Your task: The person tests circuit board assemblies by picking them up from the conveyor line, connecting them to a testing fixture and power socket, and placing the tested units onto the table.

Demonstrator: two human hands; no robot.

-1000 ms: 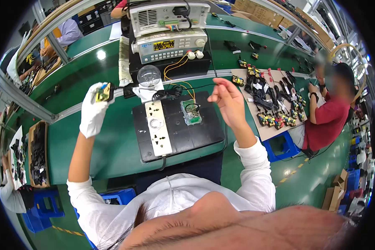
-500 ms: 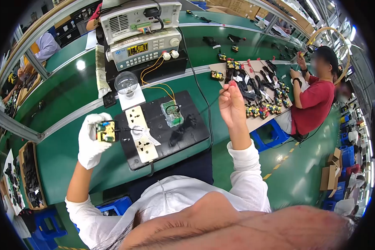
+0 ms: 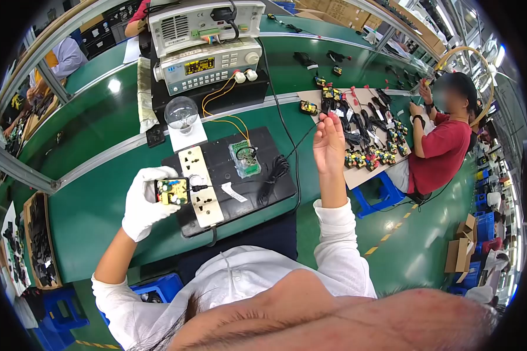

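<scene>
Your gloved left hand [image 3: 139, 207] holds a circuit board [image 3: 172, 192], your bare right hand [image 3: 330, 146] pinches a black cable [image 3: 303, 140]

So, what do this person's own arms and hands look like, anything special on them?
The left hand wears a plain-looking white glove that reaches the wrist. The right hand is bare, with no watch or bracelet visible at its wrist. Both arms have loose, wrinkled white sleeves that end partway along the forearm.
</scene>
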